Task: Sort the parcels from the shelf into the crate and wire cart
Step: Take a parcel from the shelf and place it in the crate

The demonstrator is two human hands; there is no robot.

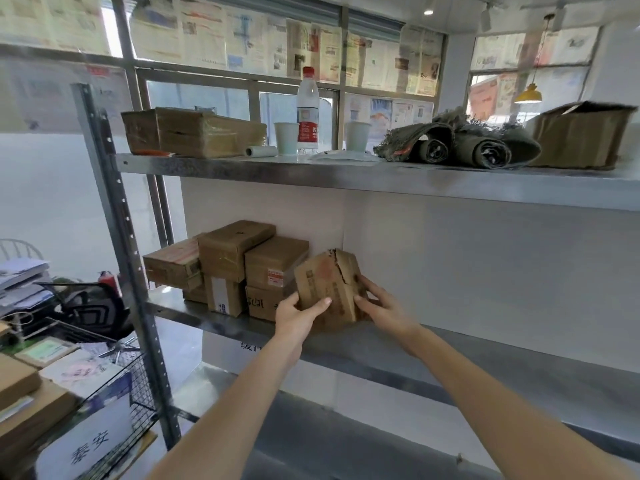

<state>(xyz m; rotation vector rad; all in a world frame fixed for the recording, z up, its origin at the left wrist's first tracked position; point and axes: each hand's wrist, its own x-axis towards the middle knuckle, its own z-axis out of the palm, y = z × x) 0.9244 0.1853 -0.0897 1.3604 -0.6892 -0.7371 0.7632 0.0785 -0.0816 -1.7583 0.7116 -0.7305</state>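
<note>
Both hands are on one cardboard parcel [327, 287] at the front of the middle shelf [450, 351], just right of the stack [235, 268] of other parcels. The left hand [298, 315] has its thumb curled over the near face and fingers [320, 304] wrapped at the lower left edge; the right hand [379, 308] grips the right side, thumb on the front — both closed on the box, which sits tilted, its top flap torn and gaping.

The step looks like lifting this parcel clear of the shelf. To do it well, keep support under the base rather than squeezing the sides — the torn flap suggests soft, worn cardboard that may buckle or spill. Draw it straight toward the body so it does not nudge the stack beside it, and stay low enough to pass under the upper shelf [311, 171]. The wire cart [138, 393] stands down to the left, already holding parcels; the crate I cannot make out.
</note>
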